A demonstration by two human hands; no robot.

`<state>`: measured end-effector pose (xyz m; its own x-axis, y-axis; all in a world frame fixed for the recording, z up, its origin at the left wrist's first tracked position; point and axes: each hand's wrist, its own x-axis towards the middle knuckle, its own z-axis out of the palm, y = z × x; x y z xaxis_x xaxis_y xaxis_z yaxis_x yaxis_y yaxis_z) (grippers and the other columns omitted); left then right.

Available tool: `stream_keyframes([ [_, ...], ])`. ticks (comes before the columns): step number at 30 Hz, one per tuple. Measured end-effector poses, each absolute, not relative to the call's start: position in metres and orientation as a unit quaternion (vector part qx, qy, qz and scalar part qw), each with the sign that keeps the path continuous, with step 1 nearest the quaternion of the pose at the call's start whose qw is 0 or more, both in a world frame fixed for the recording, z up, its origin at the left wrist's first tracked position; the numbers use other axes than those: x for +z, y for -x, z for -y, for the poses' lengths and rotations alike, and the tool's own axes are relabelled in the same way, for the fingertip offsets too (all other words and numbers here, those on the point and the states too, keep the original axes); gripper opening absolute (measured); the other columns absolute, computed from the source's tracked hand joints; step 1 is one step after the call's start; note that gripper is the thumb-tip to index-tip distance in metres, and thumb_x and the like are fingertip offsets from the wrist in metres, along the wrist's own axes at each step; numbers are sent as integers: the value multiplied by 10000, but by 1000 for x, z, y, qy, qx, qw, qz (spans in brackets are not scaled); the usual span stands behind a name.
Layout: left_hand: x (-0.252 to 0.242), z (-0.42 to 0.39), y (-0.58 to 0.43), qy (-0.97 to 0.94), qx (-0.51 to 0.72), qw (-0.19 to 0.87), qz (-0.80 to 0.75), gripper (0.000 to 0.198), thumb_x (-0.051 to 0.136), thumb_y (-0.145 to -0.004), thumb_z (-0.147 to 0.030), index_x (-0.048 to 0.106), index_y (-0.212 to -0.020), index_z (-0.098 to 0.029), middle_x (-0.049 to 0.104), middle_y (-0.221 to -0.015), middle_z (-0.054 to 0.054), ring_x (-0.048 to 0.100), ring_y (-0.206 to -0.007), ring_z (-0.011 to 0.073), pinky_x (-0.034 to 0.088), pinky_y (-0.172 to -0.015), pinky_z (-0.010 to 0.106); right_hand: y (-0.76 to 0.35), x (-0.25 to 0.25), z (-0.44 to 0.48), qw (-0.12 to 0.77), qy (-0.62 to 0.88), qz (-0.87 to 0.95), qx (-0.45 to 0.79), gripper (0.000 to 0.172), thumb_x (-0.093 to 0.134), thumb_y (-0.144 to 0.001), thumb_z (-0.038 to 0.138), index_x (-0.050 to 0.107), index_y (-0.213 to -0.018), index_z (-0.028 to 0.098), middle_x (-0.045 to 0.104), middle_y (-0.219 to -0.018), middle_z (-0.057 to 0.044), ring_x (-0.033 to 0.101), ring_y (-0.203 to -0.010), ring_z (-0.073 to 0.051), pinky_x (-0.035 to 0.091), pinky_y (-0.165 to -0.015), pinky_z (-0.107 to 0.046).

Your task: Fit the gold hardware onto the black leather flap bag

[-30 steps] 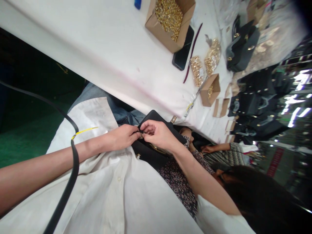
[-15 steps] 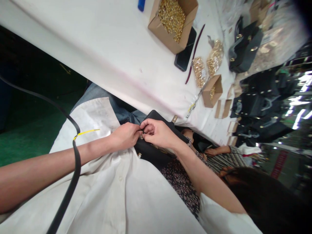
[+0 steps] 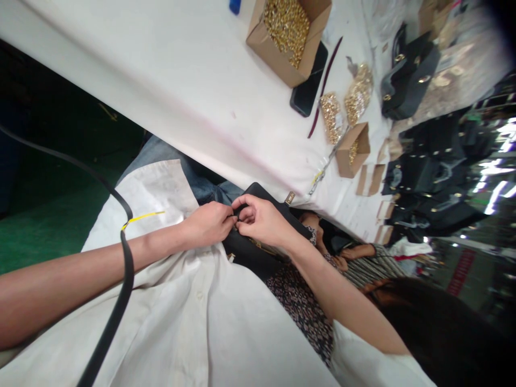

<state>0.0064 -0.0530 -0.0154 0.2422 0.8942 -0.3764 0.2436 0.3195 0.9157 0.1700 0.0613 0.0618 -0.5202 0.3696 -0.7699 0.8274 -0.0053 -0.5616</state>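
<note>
On my lap lies a black handbag [image 3: 252, 260] with gold metal fittings, partly covered by my hands. A gold clasp [image 3: 289, 198] shows at its far edge. My left hand [image 3: 209, 223] is closed in a pinch over the bag, its fingertips against a small dark piece. Facing it, my right hand [image 3: 262, 219] also pinches, thumb and forefinger close together with the other fingers curled. The two sets of fingertips almost meet. What exactly they hold is too small and too hidden to name.
Along the white table [image 3: 161, 80] are a carton of gold hardware [image 3: 288, 32], a phone [image 3: 308, 86], bags of gold pieces [image 3: 331, 118] and a smaller carton [image 3: 350, 161]. Black handbags [image 3: 411, 75] stand at the far end. Another person's arm [image 3: 358, 251] is at right. A black strap [image 3: 127, 269] crosses my left forearm.
The view has shifted very slightly. Both hands stay at the same spot over the bag, with only small finger movement; the other person's hand at right has moved a little.
</note>
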Motion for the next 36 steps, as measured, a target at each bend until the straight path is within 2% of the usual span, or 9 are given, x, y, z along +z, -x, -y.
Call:
stream_keyframes([
  [7, -11, 54, 6, -462, 293, 673, -497, 332, 535, -1057, -350, 589, -761, -211, 615, -705, 8, 566, -660, 174, 352, -643, 323, -170, 64, -48, 173, -472, -679, -535, 312, 719, -836, 169, 676, -1138, 232, 781, -839, 9, 724, -726, -170, 541, -659, -263],
  [11, -13, 54, 7, -448, 306, 667, -511, 302, 537, -1035, -332, 595, -766, -209, 606, -714, 1, 555, -676, 173, 352, -651, 329, -169, 71, -44, 148, -468, -697, -523, 247, 717, -870, 171, 685, -1106, 233, 795, -875, 1, 754, -771, -181, 597, -743, -300],
  [15, -17, 54, 3, -423, 319, 648, -548, 281, 558, -1030, -327, 608, -780, -207, 631, -737, 5, 572, -691, 177, 362, -653, 334, -168, 74, -43, 112, -481, -678, -544, 265, 758, -900, 199, 699, -1156, 235, 819, -965, -17, 777, -854, -192, 633, -830, -331],
  [17, -19, 55, 1, -414, 341, 633, -558, 221, 582, -1021, -304, 633, -829, -205, 669, -782, 11, 606, -725, 183, 389, -666, 329, -170, 72, -43, 104, -492, -668, -549, 268, 788, -891, 207, 721, -1150, 230, 824, -1008, -31, 781, -887, -198, 639, -853, -342],
  [20, -19, 56, -3, -386, 399, 617, -557, 53, 637, -972, -231, 656, -1017, -214, 737, -925, 19, 681, -828, 194, 462, -710, 309, -174, 67, -42, 100, -500, -652, -561, 284, 814, -871, 203, 741, -1144, 223, 827, -1037, -44, 784, -903, -201, 643, -866, -354],
  [23, -17, 56, -4, -368, 460, 610, -530, 237, 629, -936, -149, 614, -1157, -234, 755, -1074, 25, 723, -890, 183, 522, -753, 290, -178, 63, -40, 88, -511, -639, -568, 308, 840, -839, 196, 745, -1132, 216, 827, -1044, -48, 782, -914, -202, 639, -872, -358],
  [27, -16, 54, -2, -384, 453, 630, -501, 224, 609, -936, -130, 671, -1128, -228, 769, -1057, 25, 721, -828, 165, 528, -721, 274, -183, 60, -36, 62, -526, -629, -569, 288, 858, -827, 223, 735, -1088, 216, 818, -1016, -46, 776, -914, -202, 629, -848, -348],
  [32, -16, 51, 4, -401, 412, 643, -506, 199, 631, -937, -157, 734, -1095, -220, 788, -959, 19, 722, -818, 180, 510, -689, 275, -185, 57, -30, 36, -536, -619, -573, 373, 894, -802, 246, 674, -1102, 232, 791, -996, -35, 771, -909, -206, 639, -840, -351],
  [36, -16, 52, 5, -423, 403, 625, -518, 190, 636, -944, -172, 736, -1094, -231, 782, -965, 14, 714, -845, 193, 527, -736, 303, -187, 57, -27, 14, -535, -611, -584, 508, 896, -813, 236, 607, -1230, 265, 763, -1044, -22, 777, -918, -196, 650, -866, -349],
])
